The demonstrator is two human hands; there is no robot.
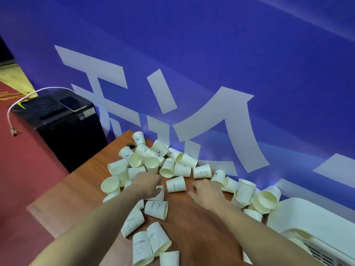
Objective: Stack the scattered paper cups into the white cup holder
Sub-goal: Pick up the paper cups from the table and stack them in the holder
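Observation:
Several white paper cups lie scattered on the wooden table (192, 223), most tipped over, piled along the wall (153, 160) and near the front (148, 244). My left hand (146, 184) reaches into the pile and curls its fingers over a tipped cup (159, 194), which it partly hides. My right hand (205, 190) hovers palm down just right of a "HELLO" cup (175, 184), fingers loosely bent and holding nothing. The white cup holder (311, 215) lies at the right edge, with nested cups (299, 235) showing in its opening.
A blue banner wall with large white characters (211, 93) runs right behind the table. A black box-shaped machine (63, 121) with a white cable (28, 95) stands left of the table on red floor. The table's left edge (76, 175) drops off beside it.

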